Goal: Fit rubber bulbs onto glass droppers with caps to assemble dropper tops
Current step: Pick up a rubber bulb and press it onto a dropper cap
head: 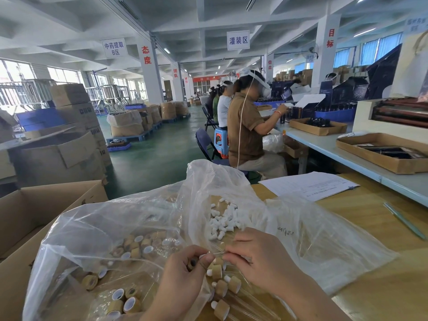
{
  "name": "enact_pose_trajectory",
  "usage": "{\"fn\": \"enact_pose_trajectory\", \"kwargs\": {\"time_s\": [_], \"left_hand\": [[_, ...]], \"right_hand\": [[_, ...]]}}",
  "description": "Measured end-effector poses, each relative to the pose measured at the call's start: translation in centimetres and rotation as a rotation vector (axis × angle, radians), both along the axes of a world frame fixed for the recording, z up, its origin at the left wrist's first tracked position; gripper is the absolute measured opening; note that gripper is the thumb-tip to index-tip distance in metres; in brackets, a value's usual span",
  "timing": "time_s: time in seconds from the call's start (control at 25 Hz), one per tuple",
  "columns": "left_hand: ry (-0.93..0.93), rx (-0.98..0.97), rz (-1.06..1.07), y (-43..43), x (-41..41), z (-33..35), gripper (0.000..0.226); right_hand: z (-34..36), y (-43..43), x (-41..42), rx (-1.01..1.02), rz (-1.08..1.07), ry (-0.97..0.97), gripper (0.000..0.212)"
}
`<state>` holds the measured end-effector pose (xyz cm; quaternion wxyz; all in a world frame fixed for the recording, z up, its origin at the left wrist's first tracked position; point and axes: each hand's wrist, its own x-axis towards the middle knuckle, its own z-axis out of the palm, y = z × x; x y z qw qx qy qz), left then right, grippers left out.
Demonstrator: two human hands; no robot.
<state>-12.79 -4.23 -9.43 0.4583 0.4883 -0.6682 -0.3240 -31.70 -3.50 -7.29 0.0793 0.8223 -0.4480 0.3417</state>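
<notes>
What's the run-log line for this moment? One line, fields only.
stage: assembling one top | left hand: grips cap | right hand: pinches glass dropper | finished tops: beneath hands | loose bulbs: in bag

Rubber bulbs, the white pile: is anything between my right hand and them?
Nothing visible does. The rubber bulbs lie directly beyond the fingertips of the right hand. The clear plastic bag rises to the left of that path, not across it.

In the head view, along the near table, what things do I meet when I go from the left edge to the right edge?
The cardboard box, loose caps, left hand gripping a cap, right hand pinching a glass dropper, thin greenish stick.
</notes>
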Motion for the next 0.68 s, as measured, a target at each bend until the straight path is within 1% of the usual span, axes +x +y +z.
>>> {"fn": "enact_pose_trajectory", "kwargs": {"time_s": [0.2,0.32,0.44,0.6,0.68], "left_hand": [[-0.02,0.005,-0.026,-0.2,0.1,-0.3,0.021],[-0.037,-0.02,-0.04,-0.2,0.1,-0.2,0.019],[-0.018,-0.056,-0.04,0.0,0.0,-0.1,0.02],[-0.011,-0.098,-0.045,0.2,-0.2,0.1,0.022],[-0.015,-0.11,-0.088,0.5,-0.5,0.1,0.014]], "right_hand": [[-0.2,0.0,0.0,-0.011,-0.004,0.052,0.033],[-0.3,0.0,0.0,-0.001,0.011,0.038,0.033],[-0.5,-0.1,0.0,0.043,0.028,-0.007,0.032],[-1.0,-0.4,-0.2,0.199,0.039,-0.159,0.04],[-1.3,-0.7,-0.4,0.206,0.014,-0.217,0.033]]}}
